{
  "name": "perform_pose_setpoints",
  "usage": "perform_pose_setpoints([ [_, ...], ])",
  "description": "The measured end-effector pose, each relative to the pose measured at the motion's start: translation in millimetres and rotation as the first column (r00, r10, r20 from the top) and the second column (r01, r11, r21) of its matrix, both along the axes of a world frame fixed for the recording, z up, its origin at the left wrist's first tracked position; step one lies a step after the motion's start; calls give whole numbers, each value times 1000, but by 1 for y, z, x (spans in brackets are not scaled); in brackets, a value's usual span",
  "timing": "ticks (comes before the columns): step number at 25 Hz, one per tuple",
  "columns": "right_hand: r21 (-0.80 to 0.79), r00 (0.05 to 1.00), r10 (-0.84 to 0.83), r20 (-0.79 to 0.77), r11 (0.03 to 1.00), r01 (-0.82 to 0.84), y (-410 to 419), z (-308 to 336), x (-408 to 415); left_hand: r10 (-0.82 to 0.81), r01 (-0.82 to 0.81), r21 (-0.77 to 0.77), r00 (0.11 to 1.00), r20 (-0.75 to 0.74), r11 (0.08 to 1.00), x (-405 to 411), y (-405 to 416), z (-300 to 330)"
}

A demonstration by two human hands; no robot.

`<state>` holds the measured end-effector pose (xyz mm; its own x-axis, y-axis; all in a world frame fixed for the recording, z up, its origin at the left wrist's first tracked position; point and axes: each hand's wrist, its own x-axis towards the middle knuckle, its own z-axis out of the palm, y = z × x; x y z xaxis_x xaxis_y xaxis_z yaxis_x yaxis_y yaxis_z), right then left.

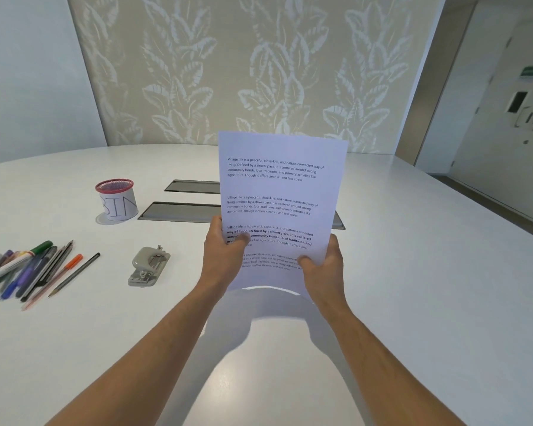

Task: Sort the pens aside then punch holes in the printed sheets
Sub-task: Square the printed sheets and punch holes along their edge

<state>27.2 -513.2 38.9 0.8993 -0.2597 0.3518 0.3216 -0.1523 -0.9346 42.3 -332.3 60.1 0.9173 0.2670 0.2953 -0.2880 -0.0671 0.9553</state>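
Note:
I hold the printed sheets (280,195) upright above the white table (413,272), the text facing me. My left hand (223,250) grips their lower left edge and my right hand (323,262) grips the lower right corner. A grey hole punch (149,266) lies on the table to the left of my left hand, apart from it. Several pens and pencils (31,269) lie in a loose heap at the far left edge.
A red mesh cup (116,199) wrapped in paper marked "BIN" stands behind the punch. Two grey cable hatches (182,210) are set into the table behind the sheets. A patterned wall closes the far side; a door is at the right.

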Motion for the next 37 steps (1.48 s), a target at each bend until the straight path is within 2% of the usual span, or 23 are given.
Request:
perform_pose_setpoints([
  [2,36,1000,12,-5,999,-12,-5,2,4,-11,11,-26,1000,5,1000,3,2,6],
  [4,144,998,31,-46,989,-25,-12,1,5,-23,24,-101,1000,16,995,5,2,10],
  [6,342,987,63,-148,940,-9,-18,-3,5,-20,25,-197,999,24,980,6,1,14],
  [8,544,962,185,-198,838,-49,-20,-9,4,-13,20,-310,1000,26,950,7,-3,17],
  [10,665,926,365,-99,716,-211,-16,-14,0,-17,22,-398,1000,16,917,8,-9,19],
  [12,705,884,465,37,615,-353,-7,-13,-4,-45,39,-460,999,-2,887,7,-16,17],
  [14,721,891,443,104,584,-374,1,-10,-3,-77,55,-501,997,-24,864,5,-24,13],
  [17,760,950,307,53,605,-238,7,-4,2,-125,93,-487,992,-34,868,2,-30,8],
  [21,703,967,252,34,682,-202,-5,-3,6,-205,160,-473,978,-45,866,3,-18,4],
  [24,612,967,254,31,760,-220,-24,1,10,-212,185,-494,977,2,849,5,2,2],
  [26,546,963,270,15,804,-234,-39,4,13,-157,149,-485,987,24,862,8,20,-3],
  [29,441,961,274,-21,865,-237,-58,8,18,10,-14,-447,1000,-12,894,11,45,-10],
  [30,402,964,265,-32,886,-230,-62,10,19,73,-74,-393,997,-18,917,12,53,-11],
  [32,312,968,246,-46,924,-220,-68,14,22,153,-145,-189,988,27,971,11,66,-9],
  [34,210,964,262,-43,946,-248,-72,20,23,114,-119,51,990,85,992,11,73,-1],
  [35,159,958,284,-40,948,-274,-73,24,23,72,-84,125,993,94,989,11,76,4],
  [37,90,945,325,-33,943,-321,-72,31,24,-11,-2,142,996,94,990,12,77,13],
])
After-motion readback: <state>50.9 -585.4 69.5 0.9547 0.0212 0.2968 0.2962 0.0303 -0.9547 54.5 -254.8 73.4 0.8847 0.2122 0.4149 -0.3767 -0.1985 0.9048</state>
